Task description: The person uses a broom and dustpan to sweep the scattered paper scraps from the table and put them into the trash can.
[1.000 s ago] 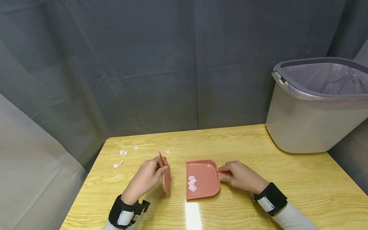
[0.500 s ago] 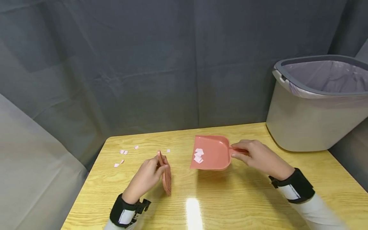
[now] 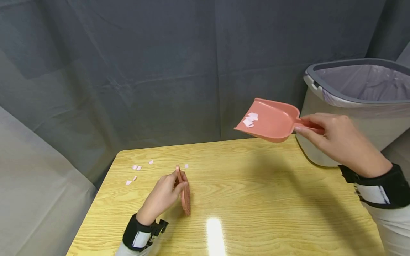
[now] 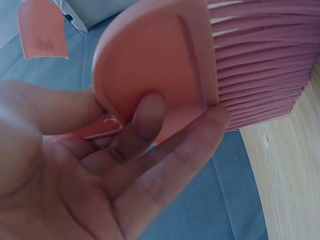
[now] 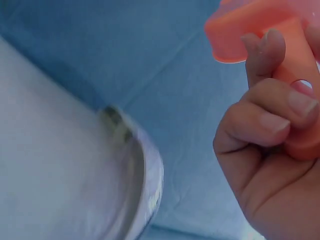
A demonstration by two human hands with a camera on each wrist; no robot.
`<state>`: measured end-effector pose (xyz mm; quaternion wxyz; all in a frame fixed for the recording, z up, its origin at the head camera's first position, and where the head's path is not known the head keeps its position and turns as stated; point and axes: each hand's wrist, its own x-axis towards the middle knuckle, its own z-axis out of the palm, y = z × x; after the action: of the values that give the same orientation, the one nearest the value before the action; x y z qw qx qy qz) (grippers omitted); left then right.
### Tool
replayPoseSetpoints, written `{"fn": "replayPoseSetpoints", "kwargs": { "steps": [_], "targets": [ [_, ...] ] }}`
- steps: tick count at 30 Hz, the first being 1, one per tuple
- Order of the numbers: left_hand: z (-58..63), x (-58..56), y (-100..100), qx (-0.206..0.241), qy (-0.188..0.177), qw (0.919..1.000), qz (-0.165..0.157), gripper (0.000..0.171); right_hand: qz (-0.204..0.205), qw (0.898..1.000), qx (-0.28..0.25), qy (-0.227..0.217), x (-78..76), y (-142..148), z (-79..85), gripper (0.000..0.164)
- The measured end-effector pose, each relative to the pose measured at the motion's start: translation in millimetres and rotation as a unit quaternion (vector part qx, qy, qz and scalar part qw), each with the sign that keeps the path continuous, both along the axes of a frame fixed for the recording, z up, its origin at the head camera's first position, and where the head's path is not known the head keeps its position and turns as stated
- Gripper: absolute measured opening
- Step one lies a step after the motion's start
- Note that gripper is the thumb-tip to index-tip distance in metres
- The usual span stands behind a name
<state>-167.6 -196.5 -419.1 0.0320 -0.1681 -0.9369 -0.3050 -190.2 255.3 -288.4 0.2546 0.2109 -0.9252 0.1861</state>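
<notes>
My right hand (image 3: 339, 138) grips the handle of a pink dustpan (image 3: 275, 119), raised above the table in front of the bin. Several small paper scraps (image 3: 251, 120) lie in the pan close to its open lip. In the right wrist view the fingers (image 5: 275, 120) curl round the dustpan's handle (image 5: 295, 55). On the left, my left hand (image 3: 163, 195) holds a pink hand brush (image 3: 184, 193) on edge over the table, bristles facing right. The left wrist view shows the brush body (image 4: 155, 65) between thumb and fingers, with its bristles (image 4: 265, 60) beyond.
A grey bin (image 3: 339, 121) with a lilac liner bag (image 3: 368, 81) stands at the table's back right. Several loose paper scraps (image 3: 136, 167) lie at the table's back left, and one single scrap (image 3: 187, 166) lies just behind the brush. Grey curtain hangs behind the wooden table (image 3: 230, 199).
My right hand has lifted the dustpan with its scraps off the table and carried it up and rightward toward the bin. The left hand and brush have stayed in place.
</notes>
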Motion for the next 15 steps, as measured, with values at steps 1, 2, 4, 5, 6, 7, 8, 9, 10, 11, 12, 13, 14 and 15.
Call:
{"fn": "replayPoseSetpoints", "kwargs": {
  "steps": [1,2,4,5,6,7,8,9,10,11,12,13,14,15],
  "targets": [
    [-0.2,0.1,-0.1,0.001,0.001,1.0,0.0,0.005,-0.013,1.0,-0.002,0.003,0.7,3.7,4.9,0.028],
    [-0.3,0.2,-0.2,0.001,0.002,1.0,0.001,0.005,-0.029,1.0,-0.002,0.006,1.9,7.4,9.2,0.029],
    [-0.2,0.6,-0.6,0.0,0.002,1.0,0.001,0.006,-0.058,0.998,0.0,0.018,3.7,15.2,16.5,0.032],
    [0.2,0.8,-0.6,-0.002,0.001,1.0,0.003,0.007,-0.073,0.997,-0.001,0.028,4.8,19.2,19.2,0.033],
    [0.5,1.1,-0.7,-0.004,0.0,1.0,0.004,0.007,-0.09,0.995,-0.005,0.033,6.6,23.1,21.6,0.036],
    [1.1,1.4,-0.6,-0.004,0.0,1.0,0.003,0.008,-0.104,0.994,-0.01,0.042,8.2,26.6,23.4,0.038],
    [1.4,1.5,-0.5,-0.006,0.0,1.0,0.002,0.008,-0.121,0.991,-0.02,0.049,10.2,29.9,25.2,0.041],
    [1.9,1.7,-0.3,-0.007,-0.001,1.0,0.002,0.008,-0.133,0.989,-0.035,0.054,11.8,32.5,26.4,0.043],
    [2.4,1.9,0.1,-0.006,-0.001,1.0,0.001,0.008,-0.143,0.986,-0.058,0.058,13.5,34.9,27.4,0.044],
    [2.8,2.0,0.5,-0.006,-0.003,1.0,0.001,0.008,-0.15,0.983,-0.085,0.057,14.9,36.9,28.3,0.046],
    [3.1,2.1,0.9,-0.006,-0.003,1.0,0.0,0.007,-0.156,0.979,-0.115,0.054,16.1,39.0,29.0,0.046],
    [3.3,2.3,1.2,-0.004,-0.004,1.0,0.0,0.007,-0.165,0.974,-0.143,0.055,16.9,40.6,29.4,0.046],
    [3.3,2.3,1.4,-0.004,-0.005,1.0,0.0,0.006,-0.182,0.967,-0.172,0.054,17.0,41.8,29.2,0.047],
    [3.5,2.4,1.7,-0.003,-0.005,1.0,0.0,0.006,-0.198,0.958,-0.196,0.062,16.5,43.2,28.8,0.046]
  ]
}}
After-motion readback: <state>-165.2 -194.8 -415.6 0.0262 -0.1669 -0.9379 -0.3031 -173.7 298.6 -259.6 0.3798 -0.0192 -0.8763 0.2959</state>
